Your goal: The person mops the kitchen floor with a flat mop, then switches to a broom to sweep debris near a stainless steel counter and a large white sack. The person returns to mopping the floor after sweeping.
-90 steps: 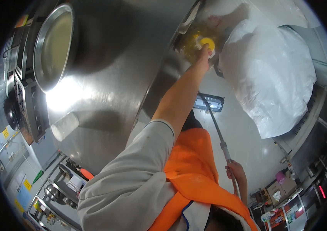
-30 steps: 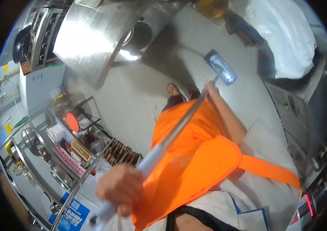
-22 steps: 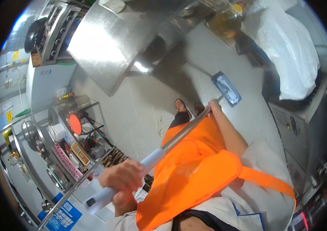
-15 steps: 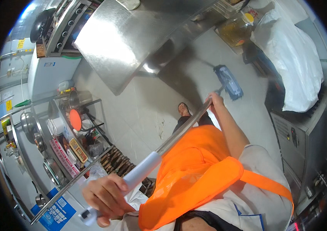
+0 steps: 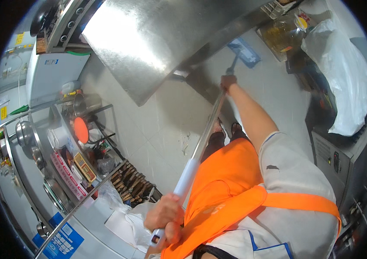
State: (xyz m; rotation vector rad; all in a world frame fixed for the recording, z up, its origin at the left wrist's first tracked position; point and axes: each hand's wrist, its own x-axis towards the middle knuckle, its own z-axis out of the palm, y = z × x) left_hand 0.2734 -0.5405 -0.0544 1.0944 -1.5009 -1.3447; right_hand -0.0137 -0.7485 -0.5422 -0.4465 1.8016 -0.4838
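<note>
A flat mop runs up from near my body to the far floor. Its grey-blue head [image 5: 244,52] lies on the tiles beside the steel table, and a bare metal pole [image 5: 206,129] leads back to a pale grip sleeve [image 5: 187,177]. My left hand [image 5: 165,218] is closed round the lower end of that sleeve, by my orange apron. With the arm stretched out, my right hand [image 5: 229,81] grips the pole near the mop head.
A steel table [image 5: 149,39] juts over the floor, its corner left of the pole. On the right are a yellow-capped oil jug [image 5: 285,32], a white plastic bag [image 5: 341,82] and a steel cabinet [image 5: 334,159]. Shelving with pans and an orange-red disc [image 5: 81,130] stands left.
The mop head has slid away from me and slightly left, toward the table. My right hand has reached forward with it; my left hand has moved right, and the pole stands steeper.
</note>
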